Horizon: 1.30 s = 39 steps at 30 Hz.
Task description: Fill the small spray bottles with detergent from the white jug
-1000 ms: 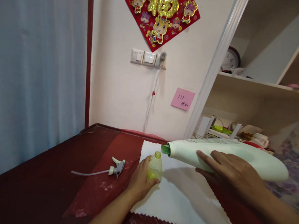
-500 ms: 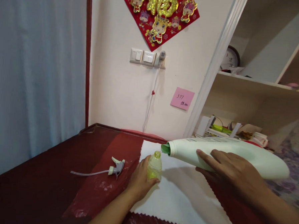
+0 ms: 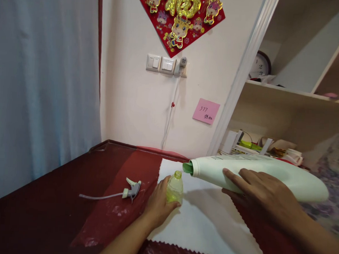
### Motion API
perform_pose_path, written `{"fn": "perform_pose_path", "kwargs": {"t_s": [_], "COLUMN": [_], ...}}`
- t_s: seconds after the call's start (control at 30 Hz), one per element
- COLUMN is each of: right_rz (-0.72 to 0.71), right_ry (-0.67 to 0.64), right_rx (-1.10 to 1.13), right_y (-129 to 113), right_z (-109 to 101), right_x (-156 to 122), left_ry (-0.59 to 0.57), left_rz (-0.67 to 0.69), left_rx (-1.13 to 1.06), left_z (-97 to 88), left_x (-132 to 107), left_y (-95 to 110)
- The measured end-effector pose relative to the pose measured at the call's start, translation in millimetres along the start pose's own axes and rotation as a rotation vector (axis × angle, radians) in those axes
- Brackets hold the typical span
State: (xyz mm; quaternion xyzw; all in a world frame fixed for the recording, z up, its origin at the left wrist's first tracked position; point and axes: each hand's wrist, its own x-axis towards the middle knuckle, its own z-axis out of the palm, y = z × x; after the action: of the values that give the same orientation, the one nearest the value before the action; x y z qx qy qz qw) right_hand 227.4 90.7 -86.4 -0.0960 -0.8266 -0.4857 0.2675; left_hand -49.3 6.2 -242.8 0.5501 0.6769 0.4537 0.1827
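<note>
My left hand (image 3: 160, 202) is closed around a small clear yellowish spray bottle (image 3: 174, 188), which stands upright without its top on a white cloth. Some yellow-green colour shows in its lower part. In my right hand (image 3: 264, 192) is a large pale green detergent bottle (image 3: 212, 171), tipped nearly level. Its green spout (image 3: 188, 167) is just right of and slightly above the small bottle's mouth. Whether liquid is flowing between them I cannot tell. A grey and white trigger sprayer head (image 3: 132, 189) with a long thin tube lies on the table to the left.
The white cloth (image 3: 209, 227) with a zigzag edge lies over the dark red table (image 3: 48, 208) and its red plastic sheet (image 3: 107, 222). A white cord (image 3: 170, 119) hangs from a wall socket behind. Shelves (image 3: 287, 91) holding a clock and other items stand right.
The view has shifted very slightly. Both hands keep their holds, and the two bottles stay in nearly the same position to each other.
</note>
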Motion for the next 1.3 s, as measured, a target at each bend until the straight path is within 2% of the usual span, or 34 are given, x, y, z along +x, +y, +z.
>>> {"fn": "perform_pose_path", "kwargs": {"t_s": [0.43,0.67,1.3], "right_rz": [0.02,0.006,0.003], "right_ry": [-0.03,0.005,-0.008], "right_rx": [0.016,0.014,-0.005], "right_y": [1.0,1.9,2.0], "right_z": [-0.6,-2.2,-2.2], "right_x": [-1.7,-0.1,1.3], "left_ry": [-0.005,0.003,-0.005], "left_rz": [0.005,0.01,0.009], "left_rx": [0.001,-0.001,-0.003], "left_z": [0.6,0.9,-0.7], "left_x": [-0.3,0.6,-0.8], "left_y": [-1.6,-1.9,0.5]}}
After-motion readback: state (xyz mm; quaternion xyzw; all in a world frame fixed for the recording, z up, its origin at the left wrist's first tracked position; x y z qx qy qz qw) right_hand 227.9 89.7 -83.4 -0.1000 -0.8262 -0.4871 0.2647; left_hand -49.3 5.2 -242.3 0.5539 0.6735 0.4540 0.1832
